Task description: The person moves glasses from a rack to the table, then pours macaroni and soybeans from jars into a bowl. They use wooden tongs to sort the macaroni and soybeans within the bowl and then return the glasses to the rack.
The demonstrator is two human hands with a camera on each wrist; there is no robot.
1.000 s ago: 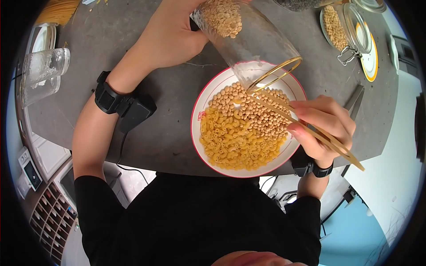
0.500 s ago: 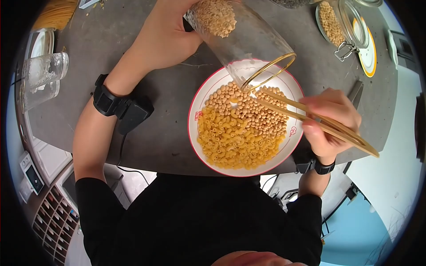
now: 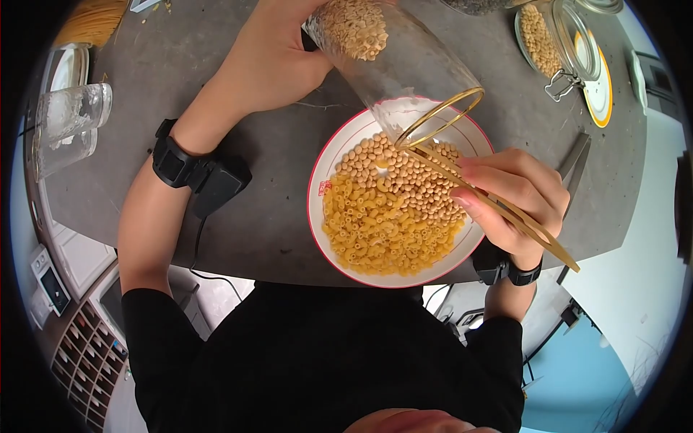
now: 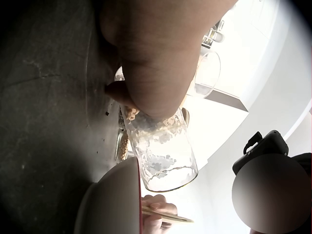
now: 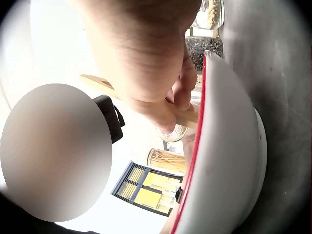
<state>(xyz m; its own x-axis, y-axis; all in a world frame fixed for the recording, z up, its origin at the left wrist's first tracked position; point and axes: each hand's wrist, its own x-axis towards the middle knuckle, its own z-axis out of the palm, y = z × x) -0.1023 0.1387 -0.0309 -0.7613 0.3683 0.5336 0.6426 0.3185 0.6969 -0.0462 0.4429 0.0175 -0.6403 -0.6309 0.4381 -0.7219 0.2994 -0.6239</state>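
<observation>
In the head view my left hand (image 3: 281,61) grips a gold-rimmed glass (image 3: 411,61) near its base, tilted with its mouth over a red-rimmed bowl (image 3: 315,216); oat flakes (image 3: 355,30) lie toward the base. My right hand (image 3: 520,198) pinches wooden tongs (image 3: 509,209), whose tips are at the glass rim. Chickpea-like beans (image 3: 426,189) and yellow macaroni (image 3: 382,234) fill much of the bowl. The left wrist view shows the glass (image 4: 163,161) beside the bowl (image 4: 114,200). In the right wrist view the fingers (image 5: 168,117) hold the tongs behind the bowl's rim.
At the back right are an open clip jar (image 3: 541,40) of beans, a yellow-edged plate (image 3: 599,94) and a jar of dark grains (image 3: 473,6). Metal scissors or tongs (image 3: 577,162) lie right of the bowl. Glasses (image 3: 72,115) stand at the left, near straw-like sticks (image 3: 90,20).
The tongs moved right, away from the glass mouth, with their arms apart, then came back left to the rim with their arms closer together. The glass shifted slightly left.
</observation>
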